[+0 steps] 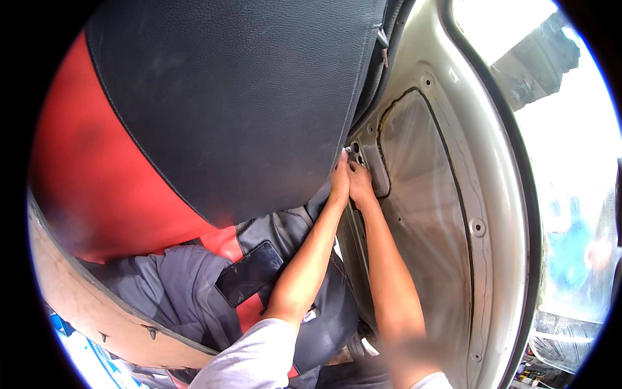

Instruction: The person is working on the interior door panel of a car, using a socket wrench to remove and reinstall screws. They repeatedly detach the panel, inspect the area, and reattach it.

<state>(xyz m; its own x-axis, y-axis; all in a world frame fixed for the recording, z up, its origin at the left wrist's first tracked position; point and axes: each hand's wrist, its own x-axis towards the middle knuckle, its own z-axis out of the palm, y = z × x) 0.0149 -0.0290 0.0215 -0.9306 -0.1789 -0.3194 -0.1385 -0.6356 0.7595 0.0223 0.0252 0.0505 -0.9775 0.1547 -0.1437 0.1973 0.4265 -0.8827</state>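
Note:
My left hand (pixel 339 183) and my right hand (pixel 360 181) are side by side, touching or nearly so, in the narrow gap between a seat back (pixel 240 104) and a bare car door (pixel 421 188). Both look closed, fingers bent toward the door's inner metal. A small shiny piece (pixel 348 149) shows at the left fingertips, too small to name. Just beyond the fingers, the metal has dark holes (pixel 356 148). Whatever the fingers pinch is hidden by the hands.
Clear plastic sheeting (pixel 421 207) with a dark sealant line covers the door's middle. On the black-and-red seat lie a dark phone (pixel 250 273) and grey cloth (pixel 175 279). A curved beige panel (pixel 116 318) crosses the lower left. A seat belt buckle (pixel 382 39) hangs near the pillar.

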